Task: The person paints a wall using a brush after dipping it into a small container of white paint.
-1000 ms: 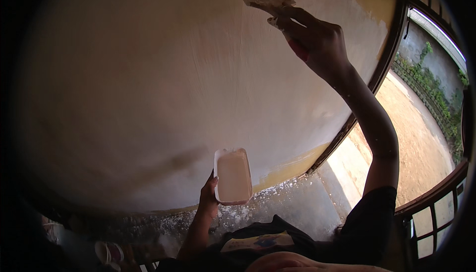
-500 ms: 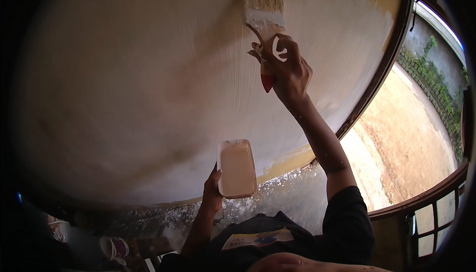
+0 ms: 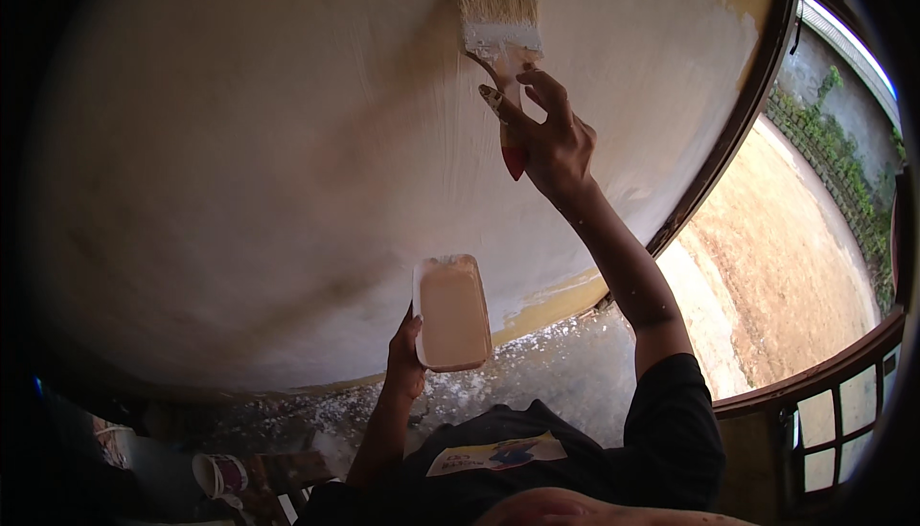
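Note:
My right hand [image 3: 556, 138] grips the handle of a wide paintbrush [image 3: 500, 33], its pale bristles pointing up against the wall [image 3: 316, 133]. The red tip of the handle sticks out below my palm, and dried paint marks my thumb. Lower down, my left hand [image 3: 406, 354] holds a shallow rectangular paint tray [image 3: 452, 317] by its left side, fingers partly hidden beneath it. Beige-pink paint lies in the tray. Fresh vertical streaks show on the wall under the brush.
Bare yellowish patches [image 3: 548, 309] remain along the wall's lower edge. The grey floor [image 3: 565, 358] is spattered with white paint. At lower left stands a white bucket [image 3: 218, 476] beside a wooden piece. On the right, a brown frame [image 3: 714, 186] borders an opening onto sunlit ground.
The brush has shifted slightly left on the wall with my right hand. The tray in my left hand sits a little higher and further left.

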### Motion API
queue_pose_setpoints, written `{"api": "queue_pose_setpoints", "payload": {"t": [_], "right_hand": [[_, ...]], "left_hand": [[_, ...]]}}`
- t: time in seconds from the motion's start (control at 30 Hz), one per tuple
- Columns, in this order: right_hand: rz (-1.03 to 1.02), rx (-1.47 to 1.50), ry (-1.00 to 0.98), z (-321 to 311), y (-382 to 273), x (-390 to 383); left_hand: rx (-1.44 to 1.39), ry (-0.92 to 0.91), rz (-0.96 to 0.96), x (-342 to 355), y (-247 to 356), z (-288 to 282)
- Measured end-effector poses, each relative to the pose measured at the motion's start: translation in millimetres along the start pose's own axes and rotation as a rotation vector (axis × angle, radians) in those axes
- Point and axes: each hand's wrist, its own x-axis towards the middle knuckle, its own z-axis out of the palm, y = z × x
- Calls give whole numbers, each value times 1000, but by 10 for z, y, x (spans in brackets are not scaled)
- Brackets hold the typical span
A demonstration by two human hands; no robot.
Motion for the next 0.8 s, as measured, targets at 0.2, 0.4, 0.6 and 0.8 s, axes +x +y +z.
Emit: {"api": "queue_pose_setpoints", "payload": {"t": [0.2,0.4,0.6,0.8], "right_hand": [[-116,-17,-79,39,3,-216],[-196,16,-102,189,-84,-757],[-196,25,-149,269,-108,-1141],[-180,40,-260,343,-210,-1602]], "left_hand": [[13,-18,-29,22,-8,54],[18,0,-38,-31,-40,93],[47,12,-47,-144,-86,86],[31,39,-57,-157,-133,-65]]}}
